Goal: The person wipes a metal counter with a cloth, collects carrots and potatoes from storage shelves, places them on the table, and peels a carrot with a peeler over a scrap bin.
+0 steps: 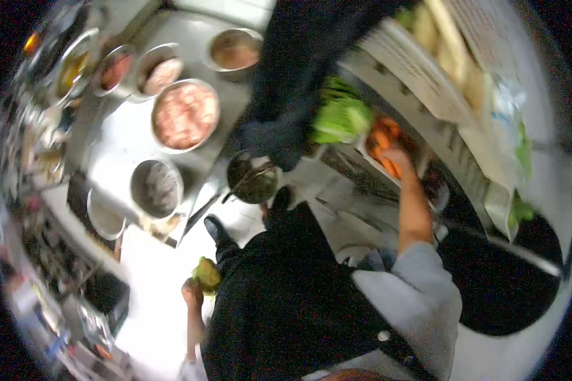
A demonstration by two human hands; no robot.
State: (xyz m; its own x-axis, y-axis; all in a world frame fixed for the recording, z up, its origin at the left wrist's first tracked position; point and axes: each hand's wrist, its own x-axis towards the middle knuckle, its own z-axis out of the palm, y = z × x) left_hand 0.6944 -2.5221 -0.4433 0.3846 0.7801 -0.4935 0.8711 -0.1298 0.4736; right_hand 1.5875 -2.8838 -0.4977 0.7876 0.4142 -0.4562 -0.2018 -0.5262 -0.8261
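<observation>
My left hand (192,291) hangs low at the left of my body, its fingers closed round a yellow-green vegetable (206,275). On the other side, my right arm reaches up to a container of carrots (382,136). There my right hand (396,159) touches the orange carrots; its fingers are blurred and partly hidden among them. A leafy green lettuce (342,117) lies just left of the carrots.
A steel counter (114,136) at the upper left bears several metal bowls, one with pink meat (186,115). Another person in dark clothing (286,82) stands at the top centre. A dark pot (253,180) is below them. Boxes with vegetables (442,70) stand upper right.
</observation>
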